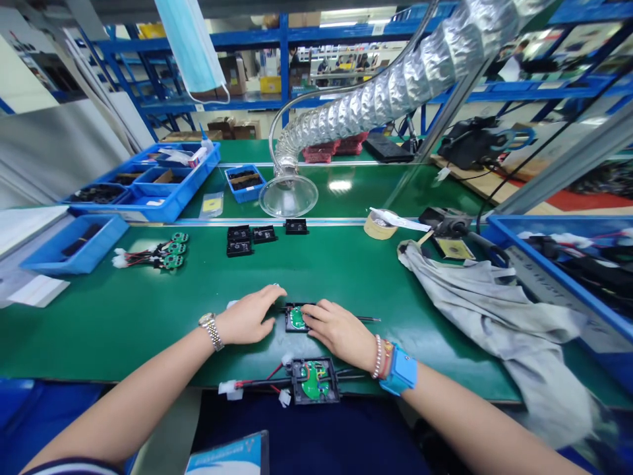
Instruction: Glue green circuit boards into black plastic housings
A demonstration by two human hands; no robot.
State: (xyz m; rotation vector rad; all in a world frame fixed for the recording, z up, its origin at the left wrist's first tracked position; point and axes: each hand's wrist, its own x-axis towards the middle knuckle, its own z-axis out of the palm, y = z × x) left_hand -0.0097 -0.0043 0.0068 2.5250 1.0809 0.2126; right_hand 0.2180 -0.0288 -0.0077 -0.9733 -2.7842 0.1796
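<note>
A black housing (291,324) with a green circuit board (297,318) in it lies on the green table between my hands. My right hand (341,333) rests over its right side, fingertips on the board, fingers extended. To its left, my left hand (250,315) has thumb and fingers apart, with nothing between them. A white connector partly shows behind the left hand. Nearer me, at the table's front edge, sits a second black housing (297,394) with a green board (315,380), dark cables and white connectors (231,389).
Small black housings (239,247) and wired green boards (173,261) lie farther back. A clear funnel (288,196) hangs from a silver duct (366,102). Blue bins (82,260) stand left, another (558,277) right, beside a grey cloth (484,310) and tape roll (379,228).
</note>
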